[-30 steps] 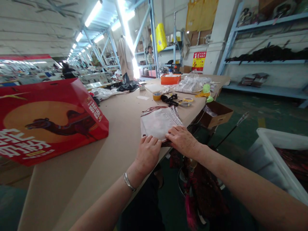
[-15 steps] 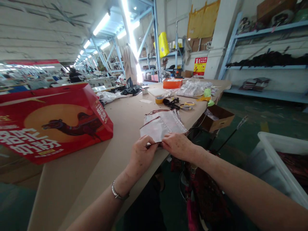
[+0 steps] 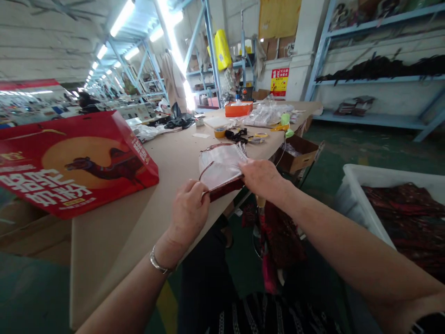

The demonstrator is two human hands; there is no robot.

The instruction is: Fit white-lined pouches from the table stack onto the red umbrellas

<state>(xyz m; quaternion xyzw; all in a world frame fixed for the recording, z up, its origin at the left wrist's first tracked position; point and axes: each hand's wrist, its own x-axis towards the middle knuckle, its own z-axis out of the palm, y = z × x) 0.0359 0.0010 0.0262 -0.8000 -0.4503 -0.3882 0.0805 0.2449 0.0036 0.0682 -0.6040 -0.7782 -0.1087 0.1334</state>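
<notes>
A stack of flat fabric pieces [image 3: 222,164], white on top with dark red edges, lies at the near edge of a long brown table [image 3: 167,185]. My left hand [image 3: 189,211] pinches the near left corner of the top piece and lifts it off the stack. My right hand [image 3: 260,176] is closed on the near right edge of the same stack. A bracelet sits on my left wrist.
A big red gift box [image 3: 73,162] with a camel picture lies on the table to the left. Tape rolls, black cord, an orange box [image 3: 238,109] and plastic bags lie further along. A cardboard box [image 3: 299,150] hangs at the table's right side. A white bin [image 3: 354,204] of dark red fabric stands at right.
Both hands lay flat on the stack a second ago. Now the left hand has pinched the top piece's corner and lifted it, and the right hand grips the stack's edge.
</notes>
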